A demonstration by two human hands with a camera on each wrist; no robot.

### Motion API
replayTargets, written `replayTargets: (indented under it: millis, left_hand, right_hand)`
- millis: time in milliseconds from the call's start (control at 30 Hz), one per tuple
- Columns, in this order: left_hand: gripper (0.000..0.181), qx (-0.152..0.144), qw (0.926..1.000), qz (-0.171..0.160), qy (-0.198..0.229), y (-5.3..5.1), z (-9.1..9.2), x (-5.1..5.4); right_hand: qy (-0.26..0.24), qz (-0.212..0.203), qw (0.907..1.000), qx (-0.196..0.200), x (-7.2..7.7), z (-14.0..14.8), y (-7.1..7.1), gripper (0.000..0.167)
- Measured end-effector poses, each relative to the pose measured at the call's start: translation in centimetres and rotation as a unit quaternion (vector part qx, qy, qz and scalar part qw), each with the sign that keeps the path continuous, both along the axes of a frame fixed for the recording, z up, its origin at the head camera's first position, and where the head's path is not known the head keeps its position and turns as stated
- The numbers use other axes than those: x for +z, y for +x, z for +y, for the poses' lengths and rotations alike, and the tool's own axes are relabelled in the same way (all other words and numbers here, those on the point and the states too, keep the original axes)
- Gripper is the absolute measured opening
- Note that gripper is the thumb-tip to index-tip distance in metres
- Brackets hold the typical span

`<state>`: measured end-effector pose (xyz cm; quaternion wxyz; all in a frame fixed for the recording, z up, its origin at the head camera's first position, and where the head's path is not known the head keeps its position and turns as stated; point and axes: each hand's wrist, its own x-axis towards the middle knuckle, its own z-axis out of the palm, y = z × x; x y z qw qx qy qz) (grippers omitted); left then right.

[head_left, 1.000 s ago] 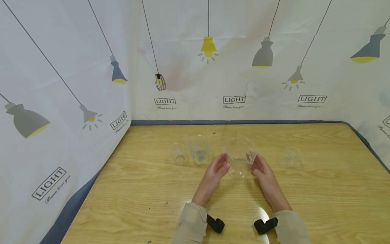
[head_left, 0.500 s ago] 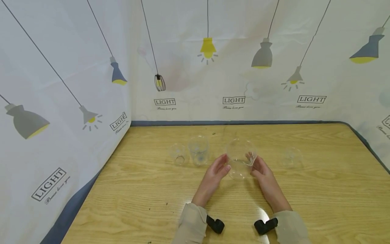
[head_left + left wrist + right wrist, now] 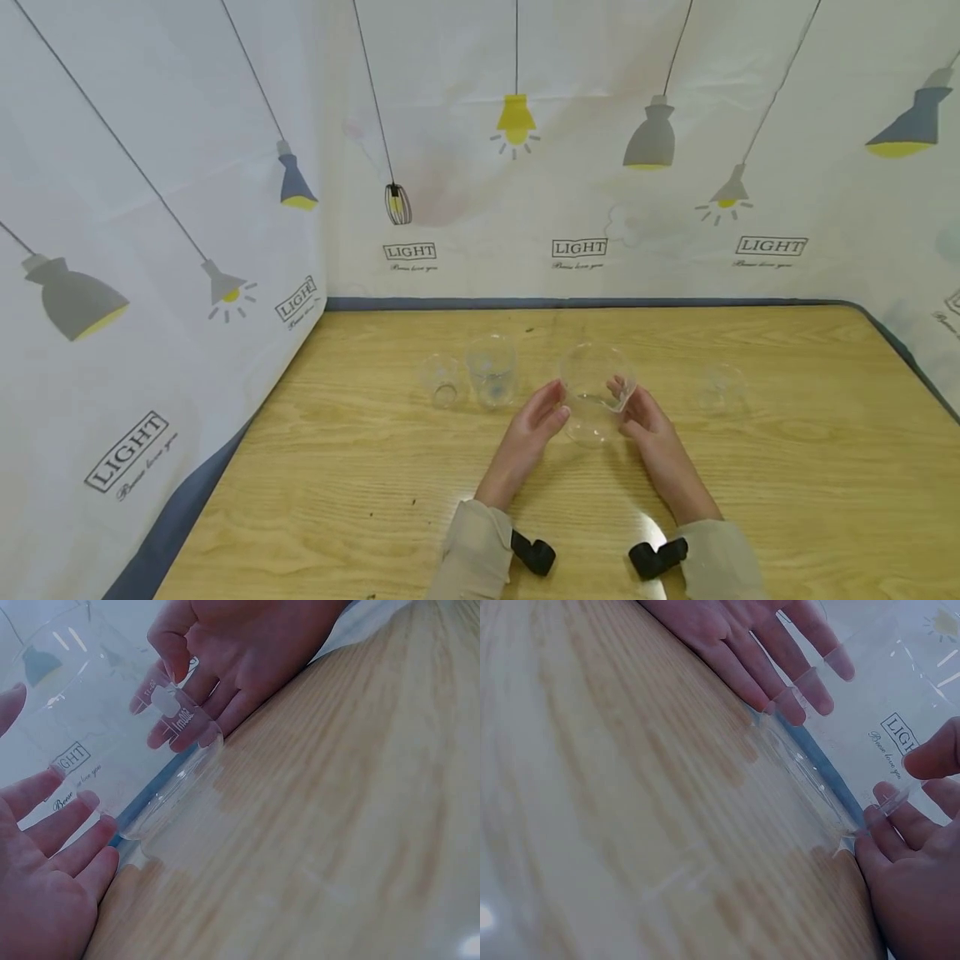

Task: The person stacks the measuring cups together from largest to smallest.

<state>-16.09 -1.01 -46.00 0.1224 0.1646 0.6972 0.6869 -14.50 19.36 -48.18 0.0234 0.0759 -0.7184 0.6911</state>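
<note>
A clear glass beaker (image 3: 597,379) with white volume markings is between my two hands, over the middle of the wooden table. My left hand (image 3: 531,429) holds its left side, the thumb towards me and the fingers along the glass. On the opposite side my right hand (image 3: 651,421) grips it, some fingers showing through the wall. In the left wrist view the beaker (image 3: 169,739) has its base at the tabletop; whether it fully rests there I cannot tell. The right wrist view shows the fingertips of both hands against the beaker (image 3: 855,697).
Left of the hands stand a larger clear glass vessel (image 3: 491,372) and a smaller clear glass piece (image 3: 441,382). Another faint clear glass (image 3: 722,387) is at the right. A white curtain printed with lamps (image 3: 517,200) closes off the table's (image 3: 360,467) back and sides.
Both hands stay round the beaker in nearly the same place. The markings seen at the beaker's right side shift slightly, and the head view drifts a little.
</note>
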Motion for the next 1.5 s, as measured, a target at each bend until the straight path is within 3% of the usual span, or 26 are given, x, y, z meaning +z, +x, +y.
replayTargets:
  millis: [367, 600, 733, 1100, 1367, 1500]
  left_hand:
    - [0.054, 0.002, 0.9999, -0.007, -0.014, 0.2, 0.0, 0.2]
    - [0.051, 0.004, 0.9999, -0.015, 0.005, -0.9, 0.2, -2.0]
    - [0.056, 0.003, 0.9996, -0.022, 0.016, -1.0, 0.3, -2.4]
    - [0.059, 0.003, 0.9998, -0.014, 0.009, -0.9, 0.3, -2.2]
    - [0.058, 0.002, 0.9998, -0.015, 0.010, -1.1, 0.3, -2.5]
    - [0.056, -0.001, 0.9999, -0.009, 0.011, -0.7, 0.2, -1.6]
  right_hand:
    - [0.007, -0.014, 0.9999, -0.006, 0.0, 0.2, 0.2, 0.055]
    - [0.000, 0.003, 0.9999, -0.013, -0.2, 0.0, 0.0, 0.051]
    - [0.003, 0.000, 0.9999, -0.014, -0.1, 0.0, 0.1, 0.051]
    - [0.010, -0.016, 0.9997, 0.014, 0.2, 0.2, 0.2, 0.054]
    - [0.018, -0.027, 0.9995, -0.002, -0.1, 0.4, 0.0, 0.053]
    - [0.020, -0.028, 0.9994, 0.003, -0.1, 0.4, 0.0, 0.052]
